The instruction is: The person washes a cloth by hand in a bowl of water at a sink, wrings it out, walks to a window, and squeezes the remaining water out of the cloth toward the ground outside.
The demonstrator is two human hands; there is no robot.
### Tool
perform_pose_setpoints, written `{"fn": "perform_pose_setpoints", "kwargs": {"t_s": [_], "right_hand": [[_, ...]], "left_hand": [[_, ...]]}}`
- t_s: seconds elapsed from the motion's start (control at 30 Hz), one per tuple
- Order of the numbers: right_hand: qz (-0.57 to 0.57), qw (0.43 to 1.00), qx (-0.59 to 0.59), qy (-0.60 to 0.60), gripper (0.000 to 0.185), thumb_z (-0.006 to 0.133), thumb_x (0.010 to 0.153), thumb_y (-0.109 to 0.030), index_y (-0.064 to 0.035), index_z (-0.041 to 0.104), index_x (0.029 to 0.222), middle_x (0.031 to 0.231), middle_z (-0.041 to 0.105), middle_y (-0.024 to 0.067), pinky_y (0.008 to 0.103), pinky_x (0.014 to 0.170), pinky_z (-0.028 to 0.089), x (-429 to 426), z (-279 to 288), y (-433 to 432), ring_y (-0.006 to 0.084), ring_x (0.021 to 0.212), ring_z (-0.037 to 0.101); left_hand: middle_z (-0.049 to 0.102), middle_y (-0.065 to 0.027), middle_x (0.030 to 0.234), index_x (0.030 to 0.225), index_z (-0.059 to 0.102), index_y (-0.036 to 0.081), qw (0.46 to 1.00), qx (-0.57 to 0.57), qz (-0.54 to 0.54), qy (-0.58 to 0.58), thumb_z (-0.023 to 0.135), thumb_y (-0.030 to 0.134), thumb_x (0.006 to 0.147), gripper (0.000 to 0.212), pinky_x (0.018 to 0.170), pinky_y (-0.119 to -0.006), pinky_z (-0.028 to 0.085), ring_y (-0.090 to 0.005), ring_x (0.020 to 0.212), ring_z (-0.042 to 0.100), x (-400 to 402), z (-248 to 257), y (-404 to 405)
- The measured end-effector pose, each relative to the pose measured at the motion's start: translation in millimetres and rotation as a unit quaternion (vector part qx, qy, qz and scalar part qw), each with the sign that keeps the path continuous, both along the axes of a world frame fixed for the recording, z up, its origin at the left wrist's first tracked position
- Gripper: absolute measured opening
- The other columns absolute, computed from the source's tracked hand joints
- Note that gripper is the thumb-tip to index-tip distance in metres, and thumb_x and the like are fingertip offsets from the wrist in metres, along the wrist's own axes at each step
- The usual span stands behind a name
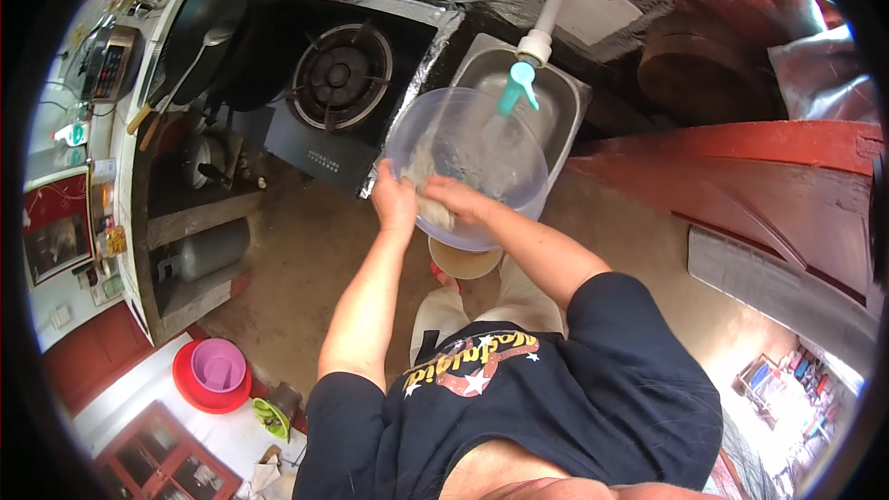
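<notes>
A large translucent plastic basin [514, 173] is tilted over the front of the stainless steel sink [573, 94]. My left hand [394, 198] grips its near-left rim, thumb up along the edge. My right hand [455, 198] reaches inside, its fingers on a beige fibrous wad [435, 214], perhaps a loofah or cloth, against the basin's near-left wall. Some wet residue shows on the basin's inside. A turquoise tap [517, 83] on a white pipe hangs over the basin's far part. Under the near rim is a round, pale-rimmed bucket [465, 264], partly hidden.
Left of the sink is a black gas stove [340, 76] with a foil-covered edge. A dark wok [215, 21] and a ladle [217, 36] stand further left. A red wooden cabinet [729, 160] is on the right. My feet are beside the bucket.
</notes>
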State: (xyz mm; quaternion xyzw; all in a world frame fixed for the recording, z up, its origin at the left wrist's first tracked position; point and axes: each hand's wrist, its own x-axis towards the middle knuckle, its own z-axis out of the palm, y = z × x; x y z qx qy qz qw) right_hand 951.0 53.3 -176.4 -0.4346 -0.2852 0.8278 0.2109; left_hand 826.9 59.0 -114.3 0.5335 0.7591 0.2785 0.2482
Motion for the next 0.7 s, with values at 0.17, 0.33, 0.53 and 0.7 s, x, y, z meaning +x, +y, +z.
{"fn": "perform_pose_setpoints", "kwargs": {"t_s": [0.17,0.33,0.53,0.7], "right_hand": [[0.408,0.828,0.343,-0.175,0.041,0.06,0.069,-0.028,-0.0109,0.059,0.106,0.098,0.061,0.0094,0.0357,0.072,0.048,84.3,20.4,-8.2,0.0221,0.085,0.059],[0.504,0.497,0.539,-0.456,0.014,0.055,0.072,-0.017,-0.012,0.066,0.078,0.089,0.061,0.0099,0.0394,0.06,0.051,142.7,2.3,43.4,0.0301,0.082,0.061],[0.474,0.455,0.583,-0.478,0.015,0.054,0.074,-0.018,-0.009,0.064,0.081,0.092,0.06,0.011,0.0402,0.07,0.05,118.5,-19.4,108.7,0.0312,0.087,0.059],[0.084,0.67,0.561,-0.479,0.022,0.055,0.072,-0.016,-0.0109,0.06,0.093,0.108,0.053,0.0138,0.0425,0.073,0.048,88.2,-118.5,76.3,0.0303,0.087,0.058]], "left_hand": [[0.062,-0.0208,0.088,0.108,0.048,0.002,1.0,-0.003,-0.011,0.012,0.047,0.002,0.074,0.035,0.074,-0.04,0.046,-0.0366,0.084,0.059,-10.5,9.6,7.9],[0.062,-0.0195,0.093,0.113,0.048,0.001,0.996,-0.054,-0.05,0.047,0.048,0.002,0.073,0.04,0.079,-0.036,0.045,-0.0313,0.089,0.06,-13.6,12.2,10.4],[0.059,-0.0203,0.076,0.12,0.041,-0.003,0.995,-0.079,-0.056,0.038,0.046,0.005,0.073,0.048,0.071,-0.039,0.045,-0.0335,0.072,0.059,-5.0,27.4,9.7],[0.061,-0.0217,0.084,0.119,0.042,-0.002,0.996,0.01,-0.064,0.069,0.047,0.004,0.072,0.047,0.074,-0.037,0.045,-0.0336,0.08,0.06,0.3,4.7,7.5]]}}
